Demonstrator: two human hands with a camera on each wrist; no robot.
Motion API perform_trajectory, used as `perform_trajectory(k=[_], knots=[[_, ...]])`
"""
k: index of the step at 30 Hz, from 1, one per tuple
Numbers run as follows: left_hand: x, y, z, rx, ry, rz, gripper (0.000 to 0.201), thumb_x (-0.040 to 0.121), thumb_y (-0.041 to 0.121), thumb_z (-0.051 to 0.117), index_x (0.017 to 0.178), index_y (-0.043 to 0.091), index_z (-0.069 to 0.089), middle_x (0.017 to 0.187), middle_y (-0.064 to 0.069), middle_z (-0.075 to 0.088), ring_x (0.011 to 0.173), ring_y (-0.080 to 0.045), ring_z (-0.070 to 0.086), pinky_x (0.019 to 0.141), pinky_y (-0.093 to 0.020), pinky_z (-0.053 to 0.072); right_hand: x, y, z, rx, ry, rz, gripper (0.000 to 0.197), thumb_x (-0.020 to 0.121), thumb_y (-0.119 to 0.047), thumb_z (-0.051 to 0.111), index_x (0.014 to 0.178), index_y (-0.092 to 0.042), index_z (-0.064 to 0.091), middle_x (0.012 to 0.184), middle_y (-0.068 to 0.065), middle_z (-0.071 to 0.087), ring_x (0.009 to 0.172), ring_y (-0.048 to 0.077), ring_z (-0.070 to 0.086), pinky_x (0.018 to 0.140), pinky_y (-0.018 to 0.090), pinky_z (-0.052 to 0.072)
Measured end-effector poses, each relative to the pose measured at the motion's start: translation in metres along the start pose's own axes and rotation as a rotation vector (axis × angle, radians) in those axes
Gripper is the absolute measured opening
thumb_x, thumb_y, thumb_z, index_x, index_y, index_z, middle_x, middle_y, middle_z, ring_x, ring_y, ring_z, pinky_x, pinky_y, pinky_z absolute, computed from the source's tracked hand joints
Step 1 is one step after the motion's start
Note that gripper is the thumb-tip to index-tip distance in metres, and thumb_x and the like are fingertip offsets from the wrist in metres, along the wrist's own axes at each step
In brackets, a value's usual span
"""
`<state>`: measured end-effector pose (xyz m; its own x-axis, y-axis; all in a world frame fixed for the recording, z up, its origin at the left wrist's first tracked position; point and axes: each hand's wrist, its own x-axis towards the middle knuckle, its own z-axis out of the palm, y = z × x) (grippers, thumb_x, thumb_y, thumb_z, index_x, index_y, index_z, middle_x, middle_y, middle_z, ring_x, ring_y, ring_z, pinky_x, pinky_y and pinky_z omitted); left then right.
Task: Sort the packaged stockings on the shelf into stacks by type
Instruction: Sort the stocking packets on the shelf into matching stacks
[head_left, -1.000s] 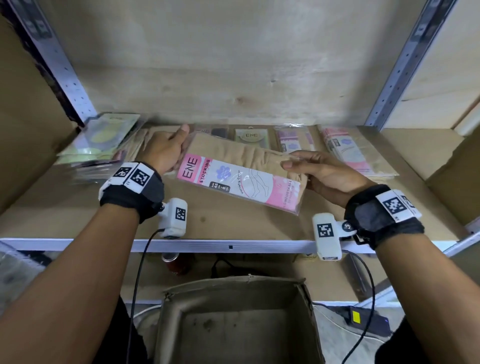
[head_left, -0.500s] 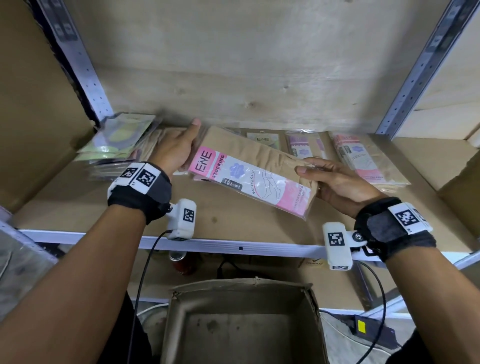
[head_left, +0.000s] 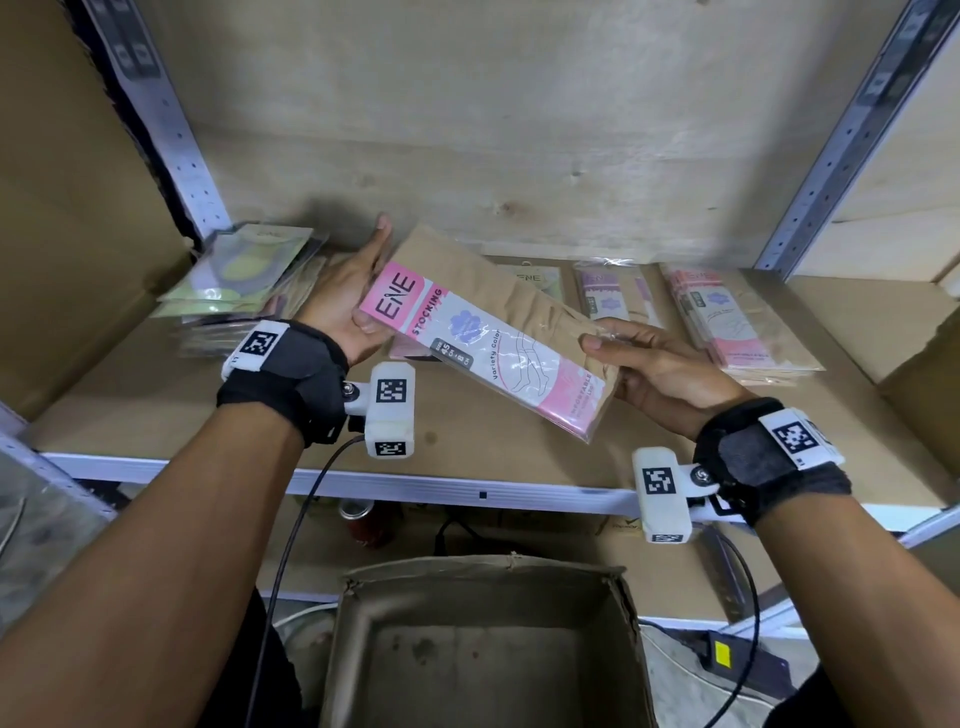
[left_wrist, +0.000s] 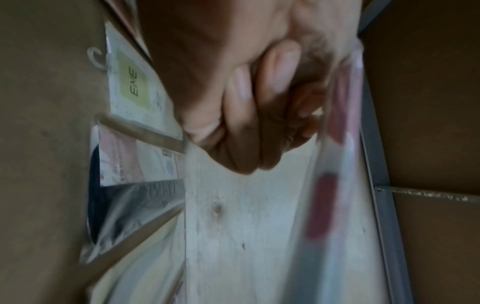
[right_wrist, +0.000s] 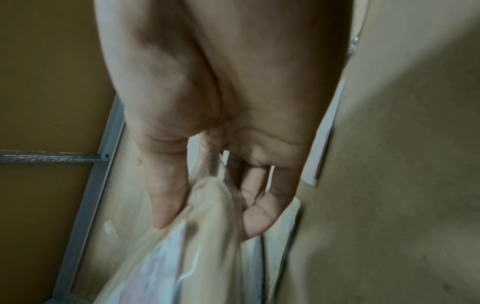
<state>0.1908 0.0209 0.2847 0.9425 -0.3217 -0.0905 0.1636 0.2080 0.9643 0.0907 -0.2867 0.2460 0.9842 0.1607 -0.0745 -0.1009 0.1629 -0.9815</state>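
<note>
Head view: both hands hold one pink-label pack (head_left: 488, 343) tilted above the shelf (head_left: 270, 415), w/ its ENE end at 10 o'clock and its far end at 4. Left hand (head_left: 347, 301) cups the ENE end, thumb on the label, fingers behind. Right hand (head_left: 660, 369) pinches the 4 o'clock end. Green-label stack (head_left: 244, 275) sits at 9 o'clock of the pack; pink stack (head_left: 737, 322) at 3 o'clock; a purple pack (head_left: 608, 291) and a green one (head_left: 535, 278) lie b/w, at the back.

Left wrist view: blurred. The left hand's fingers (left_wrist: 249, 115) curl against the pack's edge (left_wrist: 335, 144); a green ENE pack (left_wrist: 135, 86) lies beyond.

Right wrist view: thumb and fingers (right_wrist: 166, 197) pinch the beige end of the pack (right_wrist: 205, 242), so the hand is closed on it.

Risks, as judged: the film is slick, so a light pinch could let the pack slide and drop into the open box (head_left: 488, 649) below the shelf. The nearest pile is green; set down there, it would mix types. The matching pink stack is at 3 o'clock.
</note>
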Motion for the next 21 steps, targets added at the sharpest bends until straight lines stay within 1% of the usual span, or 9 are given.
perform_trajectory(k=[3,5,8,10,11,13,14,18,21], knots=[[0.003,0.0,0.003,-0.006,0.018,-0.01,0.048,0.096,0.06,0.047,0.067,0.021,0.049,0.049,-0.006,0.036,0.042,-0.018,0.035,0.049,-0.035,0.022,0.001,0.002,0.001,-0.007,-0.005,0.011,0.028,0.079,-0.021,0.074,0.107,-0.015,0.075,0.106,0.008,0.074,0.096,0.02,0.068,0.089,0.03,0.053],[0.005,-0.002,0.003,-0.027,0.043,-0.018,0.042,0.09,0.06,0.056,0.07,0.024,0.047,0.044,-0.002,0.043,0.036,-0.014,0.04,0.048,-0.032,0.022,0.001,0.003,0.001,-0.006,-0.002,0.015,0.03,0.079,-0.021,0.074,0.109,-0.014,0.075,0.108,0.009,0.073,0.097,0.021,0.067,0.09,0.031,0.051],[0.007,-0.006,0.002,-0.058,-0.034,-0.033,0.04,0.092,0.061,0.053,0.075,0.026,0.055,0.046,0.003,0.035,0.039,-0.011,0.03,0.052,-0.03,0.014,0.0,0.003,-0.001,0.0,0.01,0.012,0.029,0.08,-0.019,0.073,0.108,-0.015,0.075,0.107,0.008,0.073,0.097,0.021,0.067,0.089,0.03,0.052],[0.009,-0.008,0.003,-0.119,-0.009,-0.049,0.05,0.094,0.065,0.047,0.072,0.022,0.06,0.052,0.002,0.05,0.041,-0.012,0.042,0.047,-0.024,0.022,0.0,0.003,-0.003,0.022,0.037,0.012,0.027,0.08,-0.017,0.073,0.107,-0.014,0.075,0.105,0.007,0.074,0.094,0.02,0.069,0.088,0.03,0.052],[0.01,-0.009,0.004,-0.165,0.018,-0.045,0.052,0.095,0.066,0.044,0.079,0.022,0.067,0.064,0.002,0.065,0.049,-0.013,0.057,0.048,-0.021,0.036,0.0,0.002,-0.003,0.035,0.051,0.011,0.026,0.08,-0.016,0.073,0.106,-0.014,0.074,0.104,0.007,0.074,0.093,0.019,0.069,0.088,0.029,0.052],[0.015,-0.009,0.003,-0.242,0.109,-0.047,0.058,0.092,0.07,0.042,0.101,0.022,0.074,0.102,-0.002,0.077,0.087,-0.017,0.071,0.074,-0.026,0.055,-0.001,0.001,-0.003,0.049,0.072,0.001,0.022,0.08,-0.015,0.072,0.103,-0.014,0.074,0.102,0.007,0.074,0.091,0.019,0.069,0.086,0.029,0.053],[0.015,-0.009,0.002,-0.265,0.135,-0.06,0.064,0.09,0.074,0.041,0.103,0.021,0.074,0.105,-0.003,0.076,0.093,-0.02,0.067,0.078,-0.028,0.053,-0.001,0.001,-0.003,0.059,0.079,-0.008,0.021,0.081,-0.015,0.071,0.101,-0.015,0.075,0.102,0.007,0.074,0.09,0.019,0.069,0.085,0.029,0.053],[0.015,-0.008,0.001,-0.211,0.105,-0.133,0.093,0.08,0.089,0.029,0.107,0.009,0.069,0.088,-0.008,0.074,0.07,-0.019,0.064,0.054,-0.024,0.05,0.0,0.0,0.003,0.136,0.115,-0.038,0.021,0.085,-0.015,0.069,0.105,-0.012,0.072,0.104,0.01,0.071,0.09,0.02,0.066,0.082,0.029,0.054],[0.008,-0.013,0.014,-0.091,-0.015,-0.19,0.095,0.077,0.087,0.041,0.113,0.003,0.068,0.101,-0.017,0.076,0.086,-0.03,0.075,0.064,-0.032,0.06,0.005,0.003,0.009,0.191,0.175,-0.036,0.022,0.087,-0.013,0.068,0.109,-0.01,0.069,0.106,0.013,0.068,0.089,0.022,0.063,0.082,0.031,0.055]])
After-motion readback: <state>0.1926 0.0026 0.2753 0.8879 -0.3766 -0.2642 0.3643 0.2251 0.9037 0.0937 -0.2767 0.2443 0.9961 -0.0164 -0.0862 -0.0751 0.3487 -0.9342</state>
